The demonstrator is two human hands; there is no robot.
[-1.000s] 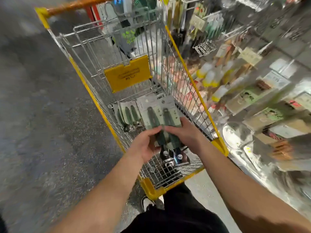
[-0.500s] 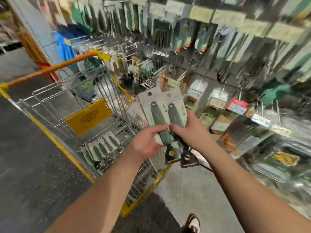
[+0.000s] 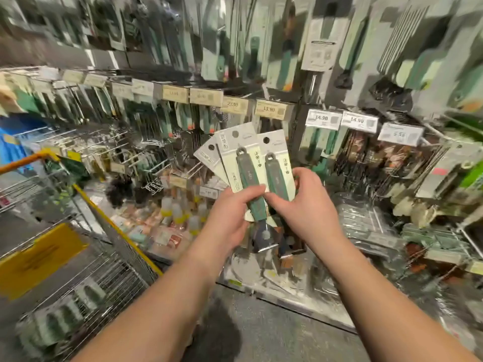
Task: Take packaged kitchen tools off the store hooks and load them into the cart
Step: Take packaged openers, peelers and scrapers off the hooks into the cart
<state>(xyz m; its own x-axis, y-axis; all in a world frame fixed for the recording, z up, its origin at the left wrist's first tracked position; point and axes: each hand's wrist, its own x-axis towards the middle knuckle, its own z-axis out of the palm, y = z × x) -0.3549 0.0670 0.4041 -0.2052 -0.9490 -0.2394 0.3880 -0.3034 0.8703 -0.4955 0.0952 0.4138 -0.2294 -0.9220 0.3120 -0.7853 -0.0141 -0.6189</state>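
The fanned tool packages [image 3: 245, 163] have been swung away from the cart [image 3: 109, 223] and are now held before the hooks, pinched by left hand [image 3: 230, 215] and right hand [image 3: 308, 205]; loading looks postponed.

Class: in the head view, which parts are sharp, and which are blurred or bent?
Head view: the fanned packaged tools and both hands, left and right, are sharpest; the hanging stock and cart smear with motion blur; wide-angle distortion bends the price-tag row.
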